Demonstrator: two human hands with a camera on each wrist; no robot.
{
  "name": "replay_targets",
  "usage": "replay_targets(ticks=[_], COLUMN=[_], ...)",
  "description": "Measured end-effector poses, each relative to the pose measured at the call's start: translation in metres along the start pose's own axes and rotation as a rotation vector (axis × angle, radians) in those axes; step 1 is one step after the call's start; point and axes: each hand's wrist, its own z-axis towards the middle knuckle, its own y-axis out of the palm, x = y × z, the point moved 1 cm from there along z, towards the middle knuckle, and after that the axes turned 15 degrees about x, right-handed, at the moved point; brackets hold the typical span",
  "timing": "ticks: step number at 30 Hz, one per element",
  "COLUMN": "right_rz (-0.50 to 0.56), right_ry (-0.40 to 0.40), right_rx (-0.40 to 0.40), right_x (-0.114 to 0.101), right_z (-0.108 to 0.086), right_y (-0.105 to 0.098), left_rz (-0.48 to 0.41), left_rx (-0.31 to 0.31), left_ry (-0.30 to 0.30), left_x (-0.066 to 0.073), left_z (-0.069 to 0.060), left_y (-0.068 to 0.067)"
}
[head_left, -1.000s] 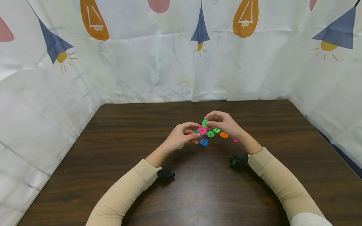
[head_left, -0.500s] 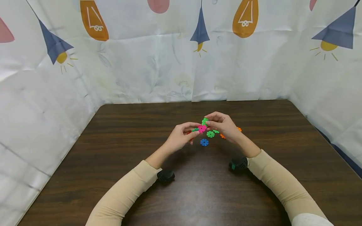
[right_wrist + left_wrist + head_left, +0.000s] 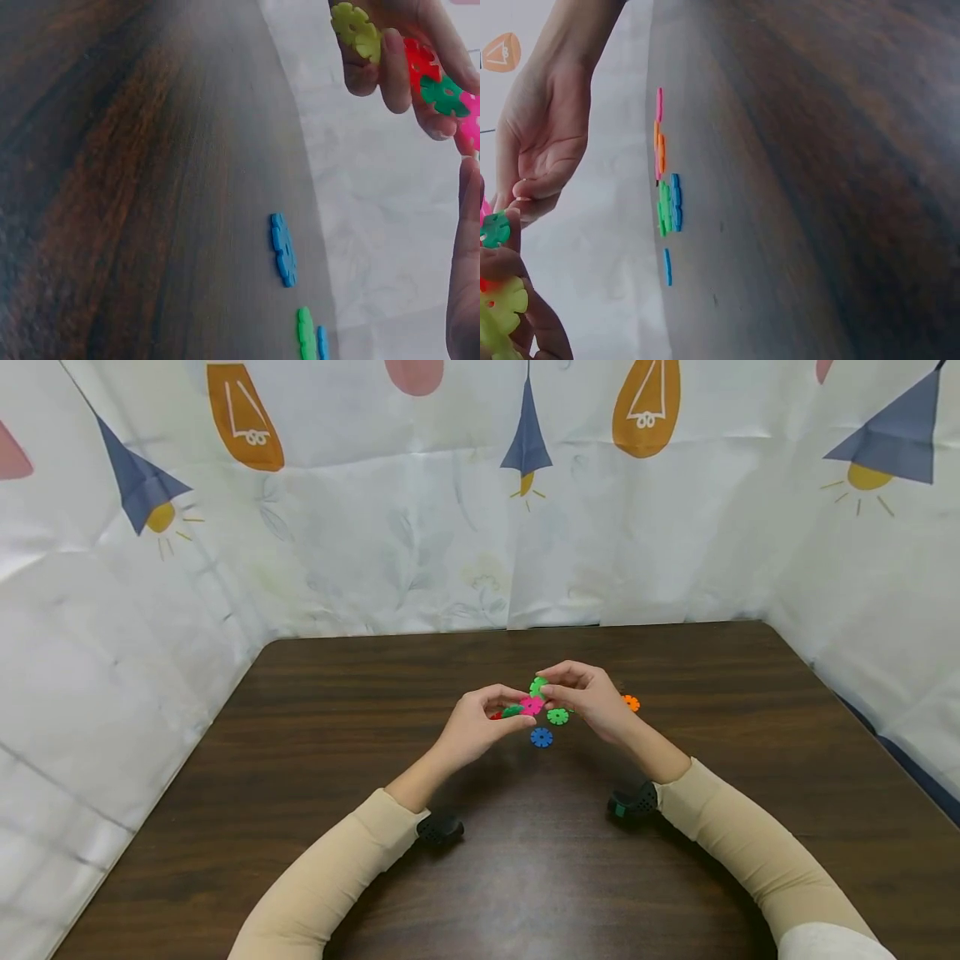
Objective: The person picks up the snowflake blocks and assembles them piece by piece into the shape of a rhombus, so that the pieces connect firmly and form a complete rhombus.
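My left hand [image 3: 468, 727] holds a chain of notched plastic discs above the table. The right wrist view shows a yellow disc [image 3: 355, 30], a red disc [image 3: 421, 64] and a dark green disc [image 3: 444, 95] running through its fingers to a pink disc [image 3: 532, 705]. With thumb and fingers, my right hand [image 3: 588, 697] pinches a light green disc [image 3: 537, 686] against the pink one's upper edge. Whether those two are slotted together cannot be told. Fingers cover parts of the chain.
Loose discs lie on the dark wooden table [image 3: 360, 693]: a blue disc [image 3: 542, 737] and a green disc [image 3: 557, 717] near the hands, an orange disc [image 3: 632, 702] behind the right wrist. The left wrist view shows several more, including a pink disc [image 3: 659, 104]. Patterned cloth hangs behind.
The right hand has come slightly down and left with the light green disc, now covering some loose discs and uncovering an orange one. The left hand still holds the chain, its thumb slightly lower.
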Motion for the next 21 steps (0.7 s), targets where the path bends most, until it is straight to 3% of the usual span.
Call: replay_targets(ticks=[8, 16, 21], right_rz=[0.028, 0.039, 0.056], right_ry=[0.093, 0.137, 0.137], right_rx=[0.018, 0.061, 0.041], right_x=[-0.009, -0.01, -0.008], right_z=[-0.004, -0.01, -0.012], right_y=[0.002, 0.005, 0.003], left_rz=[-0.03, -0.038, -0.051], left_rx=[-0.003, -0.006, -0.026], left_ry=[0.012, 0.009, 0.011], left_x=[0.005, 0.005, 0.005], left_z=[-0.001, -0.002, -0.004], left_y=[0.0, 0.001, 0.001])
